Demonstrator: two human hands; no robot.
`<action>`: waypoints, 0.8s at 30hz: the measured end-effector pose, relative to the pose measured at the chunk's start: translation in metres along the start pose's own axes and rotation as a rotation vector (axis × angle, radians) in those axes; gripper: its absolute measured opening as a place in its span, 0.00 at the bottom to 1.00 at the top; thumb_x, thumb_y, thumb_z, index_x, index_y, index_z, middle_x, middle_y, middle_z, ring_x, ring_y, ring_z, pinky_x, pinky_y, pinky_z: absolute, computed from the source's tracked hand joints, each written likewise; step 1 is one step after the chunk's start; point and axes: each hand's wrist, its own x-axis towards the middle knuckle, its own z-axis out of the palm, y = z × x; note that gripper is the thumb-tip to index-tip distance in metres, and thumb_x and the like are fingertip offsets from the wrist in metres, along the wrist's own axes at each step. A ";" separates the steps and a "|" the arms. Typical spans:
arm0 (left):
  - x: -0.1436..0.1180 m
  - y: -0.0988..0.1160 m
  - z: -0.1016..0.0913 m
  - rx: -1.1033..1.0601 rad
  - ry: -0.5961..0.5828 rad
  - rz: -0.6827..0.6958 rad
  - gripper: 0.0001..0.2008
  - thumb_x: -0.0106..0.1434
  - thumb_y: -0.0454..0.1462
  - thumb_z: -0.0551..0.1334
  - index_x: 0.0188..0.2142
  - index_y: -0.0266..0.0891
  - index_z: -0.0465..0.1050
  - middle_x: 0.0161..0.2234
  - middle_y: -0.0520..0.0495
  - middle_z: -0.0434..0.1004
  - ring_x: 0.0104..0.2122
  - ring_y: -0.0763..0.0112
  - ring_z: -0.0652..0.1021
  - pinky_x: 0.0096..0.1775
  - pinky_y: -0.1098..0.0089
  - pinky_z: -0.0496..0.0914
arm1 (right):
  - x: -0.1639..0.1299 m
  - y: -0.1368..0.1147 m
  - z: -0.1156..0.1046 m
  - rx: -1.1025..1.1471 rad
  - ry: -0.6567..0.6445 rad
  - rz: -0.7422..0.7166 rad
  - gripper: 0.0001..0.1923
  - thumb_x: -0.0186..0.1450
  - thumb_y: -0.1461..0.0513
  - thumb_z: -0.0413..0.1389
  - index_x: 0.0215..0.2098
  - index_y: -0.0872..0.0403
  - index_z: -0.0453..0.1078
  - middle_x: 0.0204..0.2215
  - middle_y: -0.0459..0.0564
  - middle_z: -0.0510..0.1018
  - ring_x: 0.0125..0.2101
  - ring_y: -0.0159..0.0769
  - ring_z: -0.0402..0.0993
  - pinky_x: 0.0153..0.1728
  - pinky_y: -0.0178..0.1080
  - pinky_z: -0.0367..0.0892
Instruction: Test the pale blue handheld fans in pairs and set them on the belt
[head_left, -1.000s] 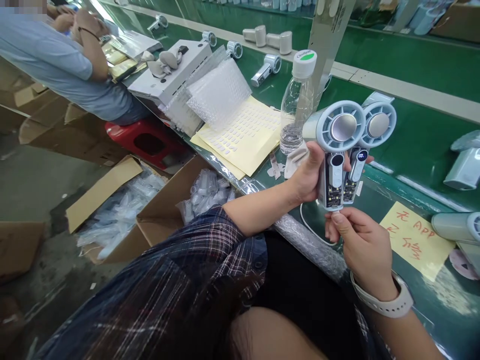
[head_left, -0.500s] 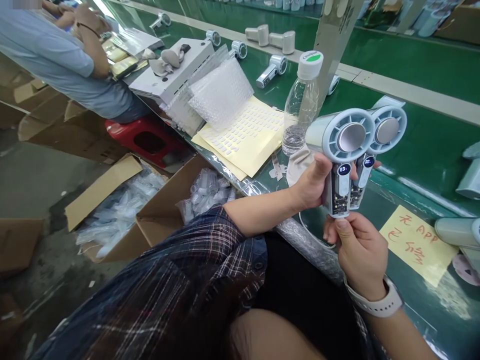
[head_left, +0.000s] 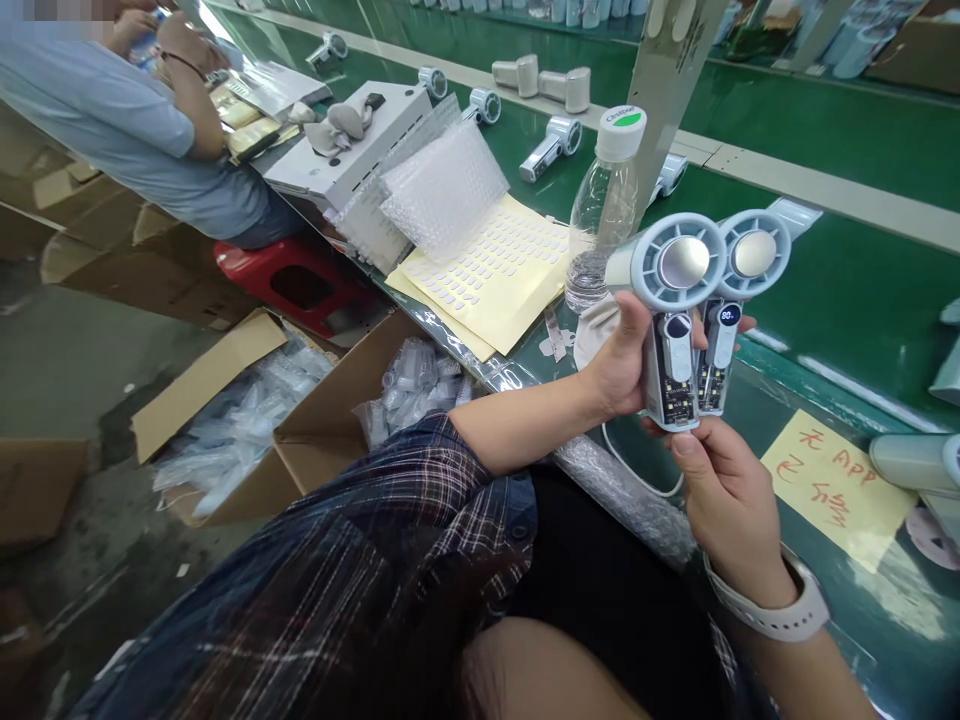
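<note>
My left hand [head_left: 621, 365] is closed around the handles of two light blue handheld fans, held upright side by side above the table edge. The nearer fan [head_left: 675, 360] has a silver disc in its round head and a circuit board showing through its handle. Its small display shows no readable number. Partly behind it, the other fan [head_left: 752, 256] has a display reading 80. At the nearer fan's base, my right hand [head_left: 724, 490] is closed in a pinch. A white cable [head_left: 637, 482] loops to these fingers; its plug is hidden.
Behind the fans stand a plastic bottle [head_left: 606, 200] and a grey post. Sticker sheets [head_left: 517, 290] and bubble wrap [head_left: 446, 185] lie left. A yellow note [head_left: 836, 490] is at right. Cartons [head_left: 315, 440] of bagged parts sit below; a co-worker [head_left: 127, 120] sits at far left.
Both fans have shifted slightly left and tilted. The nearer display no longer shows 83. My right hand has moved a little right and up against the base, the cable following.
</note>
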 end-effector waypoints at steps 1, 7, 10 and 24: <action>-0.001 0.000 0.001 -0.017 -0.003 0.009 0.48 0.54 0.84 0.53 0.26 0.41 0.72 0.37 0.39 0.84 0.53 0.53 0.86 0.50 0.60 0.83 | 0.001 -0.001 -0.001 -0.020 -0.004 -0.017 0.25 0.76 0.41 0.60 0.33 0.50 0.77 0.29 0.47 0.78 0.28 0.35 0.72 0.31 0.38 0.66; -0.009 0.012 0.009 -0.083 -0.047 -0.005 0.49 0.52 0.85 0.53 0.26 0.40 0.69 0.48 0.38 0.85 0.56 0.53 0.85 0.50 0.60 0.82 | 0.003 -0.008 -0.001 -0.007 0.059 -0.092 0.29 0.74 0.40 0.63 0.26 0.51 0.70 0.25 0.46 0.74 0.28 0.35 0.70 0.30 0.38 0.65; -0.010 0.016 0.010 -0.020 -0.102 0.039 0.48 0.49 0.84 0.57 0.25 0.40 0.67 0.51 0.38 0.84 0.58 0.52 0.83 0.52 0.59 0.82 | 0.003 -0.007 0.001 0.100 0.115 -0.015 0.23 0.75 0.43 0.64 0.31 0.50 0.75 0.25 0.46 0.77 0.29 0.36 0.75 0.32 0.38 0.69; -0.010 0.007 0.003 0.228 -0.127 0.178 0.51 0.41 0.87 0.53 0.29 0.43 0.70 0.48 0.36 0.82 0.61 0.45 0.80 0.51 0.55 0.81 | 0.001 0.006 -0.005 0.160 0.116 0.018 0.18 0.78 0.49 0.61 0.34 0.50 0.74 0.34 0.49 0.81 0.35 0.39 0.77 0.41 0.43 0.72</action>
